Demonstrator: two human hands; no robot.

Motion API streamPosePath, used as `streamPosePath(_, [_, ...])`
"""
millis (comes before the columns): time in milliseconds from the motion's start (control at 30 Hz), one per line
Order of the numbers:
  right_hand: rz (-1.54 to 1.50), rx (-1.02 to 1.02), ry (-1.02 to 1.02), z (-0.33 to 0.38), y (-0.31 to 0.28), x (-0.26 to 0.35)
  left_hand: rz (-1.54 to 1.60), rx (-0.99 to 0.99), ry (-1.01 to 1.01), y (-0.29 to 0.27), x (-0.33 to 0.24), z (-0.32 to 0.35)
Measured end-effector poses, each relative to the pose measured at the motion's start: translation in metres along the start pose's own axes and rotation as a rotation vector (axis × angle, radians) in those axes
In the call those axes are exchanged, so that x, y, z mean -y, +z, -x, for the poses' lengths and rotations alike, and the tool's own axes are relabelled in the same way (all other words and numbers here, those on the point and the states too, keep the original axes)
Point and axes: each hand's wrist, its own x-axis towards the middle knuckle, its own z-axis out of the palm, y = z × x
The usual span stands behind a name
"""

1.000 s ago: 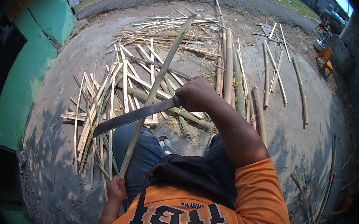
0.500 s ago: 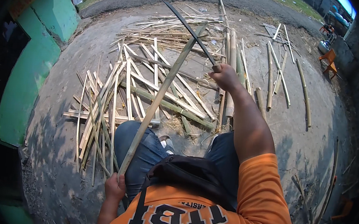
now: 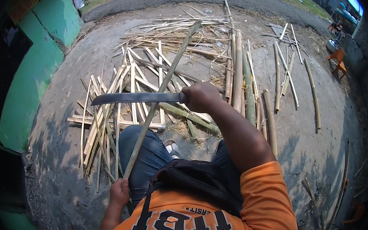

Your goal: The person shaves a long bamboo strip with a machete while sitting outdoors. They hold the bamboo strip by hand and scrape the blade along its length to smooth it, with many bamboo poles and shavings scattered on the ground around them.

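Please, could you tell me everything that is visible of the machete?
The machete has a long, dark grey blade that looks like metal, curving slightly toward its tip. The right hand grips it, hiding most or all of its handle. The blade points left, nearly level in the picture, and crosses the bamboo strip; whether they touch, I cannot tell.

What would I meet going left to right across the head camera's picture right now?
Green wall → the person's left hand → right hand → green bamboo pole → lone tan bamboo pole → orange chair.
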Motion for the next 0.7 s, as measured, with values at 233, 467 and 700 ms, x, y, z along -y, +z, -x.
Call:
streamPosePath(233, [0.127, -0.327, -0.173, -0.021, 0.009, -0.04, 0.046, 0.003, -0.022, 0.005, 0.023, 0.005])
streamPosePath(467, [-0.127, -0.305, 0.689, -0.007, 0.003, -0.118, -0.046, 0.059, -0.03, -0.011, -0.003, -0.009])
streamPosePath(700, [-0.156, -0.357, 0.629, 0.012, -0.036, -0.114, 0.006, 0.029, 0.013, -0.004, 0.005, -0.009])
